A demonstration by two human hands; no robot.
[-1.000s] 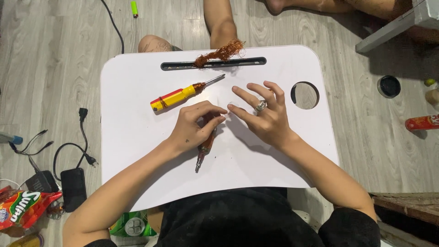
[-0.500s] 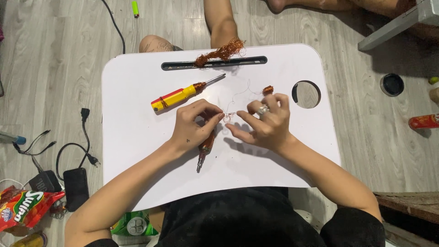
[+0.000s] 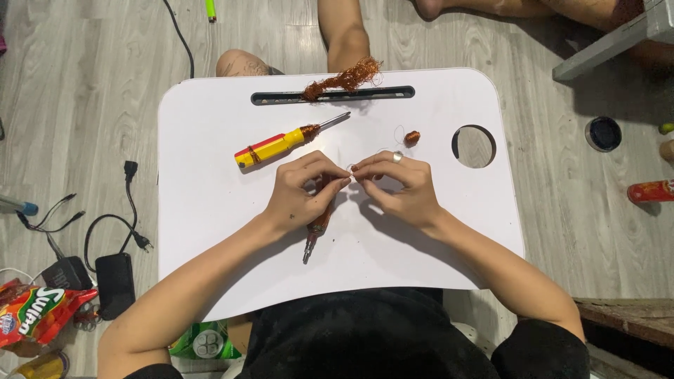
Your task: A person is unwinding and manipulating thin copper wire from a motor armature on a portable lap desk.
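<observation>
My left hand (image 3: 300,191) and my right hand (image 3: 401,184) meet fingertip to fingertip over the middle of the white lap table (image 3: 210,231). Both pinch a very thin wire (image 3: 394,139) that loops back to a small copper coil (image 3: 412,137) lying just beyond my right hand, which wears a ring. Under my left hand lies a slim tool with a reddish handle (image 3: 316,228), its metal tip pointing toward me. A yellow and red screwdriver (image 3: 281,144) with copper wire wound round its shaft lies beyond my left hand.
A tangle of copper wire (image 3: 344,78) sits on the table's slot at the far edge. A round hole (image 3: 474,146) is at the table's right. On the floor: cables and a black adapter (image 3: 116,281) at left, snack bags, a red can (image 3: 649,191), another person's leg (image 3: 344,31).
My right hand's spread fingers have curled in to pinch at my left hand's fingertips. The small copper coil, hidden a second ago, now lies in view beyond my right hand.
</observation>
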